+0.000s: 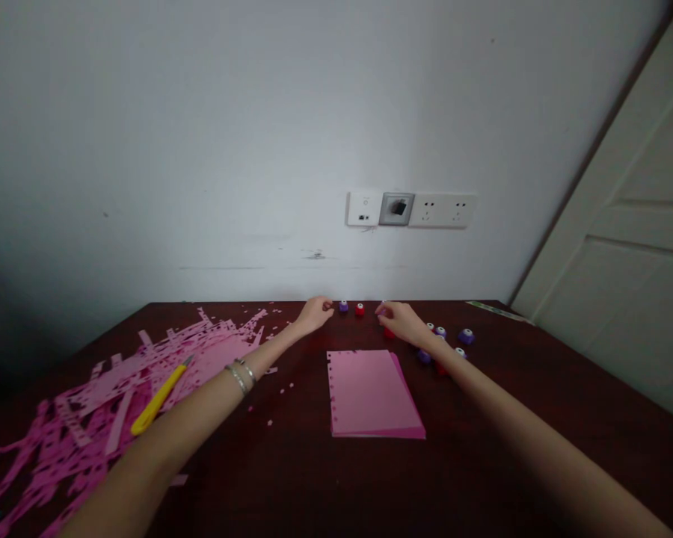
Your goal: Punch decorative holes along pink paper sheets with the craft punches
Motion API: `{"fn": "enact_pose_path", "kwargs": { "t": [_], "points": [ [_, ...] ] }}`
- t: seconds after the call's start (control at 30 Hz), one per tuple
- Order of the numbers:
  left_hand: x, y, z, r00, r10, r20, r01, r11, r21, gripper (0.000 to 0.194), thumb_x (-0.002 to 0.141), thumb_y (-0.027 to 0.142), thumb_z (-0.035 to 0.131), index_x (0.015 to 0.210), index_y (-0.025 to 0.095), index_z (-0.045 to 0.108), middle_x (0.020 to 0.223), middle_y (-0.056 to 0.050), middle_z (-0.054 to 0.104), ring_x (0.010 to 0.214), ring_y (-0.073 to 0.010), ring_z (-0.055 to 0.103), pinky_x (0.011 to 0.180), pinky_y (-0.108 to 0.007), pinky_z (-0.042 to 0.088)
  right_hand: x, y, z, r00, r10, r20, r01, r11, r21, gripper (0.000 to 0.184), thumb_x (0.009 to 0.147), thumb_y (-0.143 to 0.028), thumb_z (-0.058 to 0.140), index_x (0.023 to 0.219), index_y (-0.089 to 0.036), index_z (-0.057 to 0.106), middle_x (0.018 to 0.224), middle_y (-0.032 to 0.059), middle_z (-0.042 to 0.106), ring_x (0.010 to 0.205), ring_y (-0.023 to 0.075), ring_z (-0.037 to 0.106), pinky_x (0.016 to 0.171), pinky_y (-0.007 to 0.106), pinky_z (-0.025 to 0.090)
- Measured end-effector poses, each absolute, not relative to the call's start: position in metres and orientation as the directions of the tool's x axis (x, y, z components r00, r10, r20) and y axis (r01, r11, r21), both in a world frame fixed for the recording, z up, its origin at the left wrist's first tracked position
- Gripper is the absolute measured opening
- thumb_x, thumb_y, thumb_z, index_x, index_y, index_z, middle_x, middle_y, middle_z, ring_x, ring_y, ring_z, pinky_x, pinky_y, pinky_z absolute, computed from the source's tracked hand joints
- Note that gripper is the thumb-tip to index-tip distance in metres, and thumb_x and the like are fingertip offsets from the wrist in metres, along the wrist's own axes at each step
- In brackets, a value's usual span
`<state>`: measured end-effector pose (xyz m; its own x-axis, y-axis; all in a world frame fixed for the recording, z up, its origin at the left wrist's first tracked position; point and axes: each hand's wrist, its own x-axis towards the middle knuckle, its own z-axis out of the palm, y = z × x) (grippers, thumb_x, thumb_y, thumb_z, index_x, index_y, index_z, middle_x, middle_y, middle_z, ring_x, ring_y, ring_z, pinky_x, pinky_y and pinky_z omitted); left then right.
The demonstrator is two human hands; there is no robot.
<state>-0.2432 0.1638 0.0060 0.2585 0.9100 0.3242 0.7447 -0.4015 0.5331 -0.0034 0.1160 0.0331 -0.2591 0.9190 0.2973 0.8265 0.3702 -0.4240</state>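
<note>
Small red and purple craft punches with white tops stand on the dark table. At its far edge, my left hand (316, 312) is beside a purple punch (343, 306), with a slight gap between them. Its fingers are loosely curled and apart, and nothing shows in them. A red punch (360, 309) stands just right of that one. My right hand (399, 321) pinches a purple punch (382, 310), mostly covered by the fingers. Below this hand another red punch (389, 333) is partly hidden. Nearer me lies a stack of pink paper (370, 392), with notches punched along its left edge.
Pink paper strips and scraps (106, 403) heap up on the left, with a yellow utility knife (160, 396) on them. Several more punches (466, 336) stand around my right forearm. A thin printed strip (499, 311) lies at the far right. The wall with sockets (443, 211) rises behind.
</note>
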Motion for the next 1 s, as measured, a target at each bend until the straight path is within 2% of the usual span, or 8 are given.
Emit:
{"fn": "enact_pose_path", "kwargs": {
  "t": [0.07,0.2,0.3,0.53,0.73,1.0],
  "points": [
    [-0.245,0.188,-0.001,0.253,0.923,0.291,0.750,-0.377,0.543,0.022,0.074,0.018,0.057,0.094,0.011,0.065,0.085,-0.008,0.066,0.079,-0.0177,0.060,0.074,-0.027,0.045,-0.015,0.127,0.033,-0.270,0.924,0.270,0.848,0.361,-0.388,0.021,0.075,-0.017,0.051,0.088,-0.015,0.067,0.079,0.0073,0.069,0.069,0.0154,0.061,0.062,0.021,0.040],
    [-0.241,0.220,-0.014,0.267,0.931,0.249,0.750,-0.363,0.552,0.018,0.070,0.023,0.063,0.083,0.012,0.068,0.073,-0.004,0.066,0.069,-0.0169,0.058,0.066,-0.026,0.043,-0.039,0.145,0.030,-0.299,0.941,0.159,0.867,0.337,-0.366,0.023,0.077,-0.017,0.047,0.076,-0.012,0.069,0.058,0.0066,0.066,0.059,0.0146,0.060,0.059,0.020,0.039],
    [-0.234,0.233,-0.022,0.296,0.928,0.225,0.736,-0.372,0.566,0.020,0.068,0.028,0.065,0.079,0.012,0.068,0.065,-0.001,0.064,0.063,-0.0155,0.055,0.062,-0.025,0.041,-0.052,0.159,0.024,-0.294,0.946,0.134,0.876,0.323,-0.359,0.023,0.075,-0.014,0.047,0.070,-0.011,0.069,0.055,0.0066,0.065,0.059,0.0143,0.060,0.060,0.019,0.039],
    [-0.228,0.247,-0.027,0.396,0.896,0.199,0.677,-0.431,0.597,0.024,0.069,0.031,0.065,0.081,0.012,0.070,0.068,-0.002,0.065,0.064,-0.0144,0.053,0.061,-0.025,0.039,-0.062,0.186,0.011,-0.283,0.954,0.097,0.872,0.298,-0.389,0.022,0.074,-0.010,0.048,0.080,-0.011,0.069,0.062,0.0071,0.068,0.067,0.0142,0.063,0.064,0.017,0.041],
    [-0.233,0.249,-0.027,0.439,0.878,0.192,0.652,-0.458,0.604,0.025,0.071,0.030,0.064,0.087,0.011,0.070,0.072,-0.002,0.065,0.065,-0.0138,0.052,0.062,-0.024,0.038,-0.071,0.200,0.003,-0.252,0.966,0.050,0.870,0.249,-0.426,0.027,0.076,-0.007,0.049,0.098,-0.007,0.064,0.066,0.0084,0.069,0.073,0.0143,0.064,0.067,0.017,0.042],
    [-0.234,0.254,-0.031,0.485,0.852,0.197,0.626,-0.495,0.603,0.026,0.072,0.032,0.062,0.086,0.011,0.070,0.068,-0.001,0.064,0.063,-0.0128,0.051,0.062,-0.023,0.037,-0.074,0.209,-0.002,-0.263,0.965,0.019,0.870,0.245,-0.428,0.029,0.076,-0.006,0.050,0.101,-0.007,0.064,0.066,0.0102,0.069,0.073,0.0155,0.065,0.066,0.019,0.043]
  ]
}}
